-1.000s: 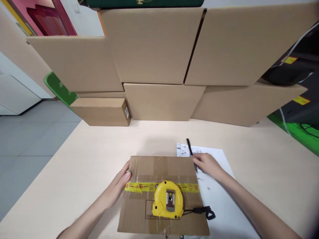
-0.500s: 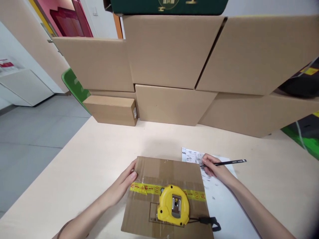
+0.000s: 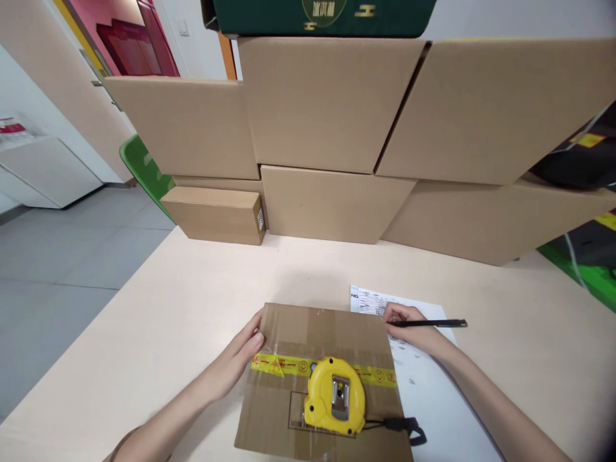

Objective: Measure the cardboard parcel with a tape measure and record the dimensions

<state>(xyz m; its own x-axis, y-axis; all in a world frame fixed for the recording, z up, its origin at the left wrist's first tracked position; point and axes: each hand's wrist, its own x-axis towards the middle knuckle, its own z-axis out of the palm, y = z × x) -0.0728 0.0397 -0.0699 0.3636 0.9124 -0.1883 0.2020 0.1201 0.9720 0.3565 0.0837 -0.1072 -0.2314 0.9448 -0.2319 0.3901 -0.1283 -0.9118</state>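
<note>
A brown cardboard box (image 3: 351, 333), crossed by yellow printed tape, is in front of me. On top of it lies a yellow tape measure (image 3: 335, 394), its black wrist strap reaching over the box's right edge. My left hand (image 3: 243, 350) grips the box's upper left edge, with the thumb on top. A black pen (image 3: 437, 323) is held in my right hand (image 3: 407, 324), closed beside the box's upper right corner. Under that hand is a white sheet of paper (image 3: 433, 378) with printing and handwriting near its top; the box hides its left part. The pen's tip is hidden.
Large cardboard boxes (image 3: 332, 102) are stacked along the back of the table (image 3: 231, 276). A smaller carton (image 3: 212, 215) stands before them at the left. A dark green box (image 3: 327, 18) tops the stack. A green chair (image 3: 144, 170) is behind the left edge.
My right hand has shifted slightly left, closer to the box's corner, and the pen's back end has dipped. My left hand, the box and the tape measure stay in place.
</note>
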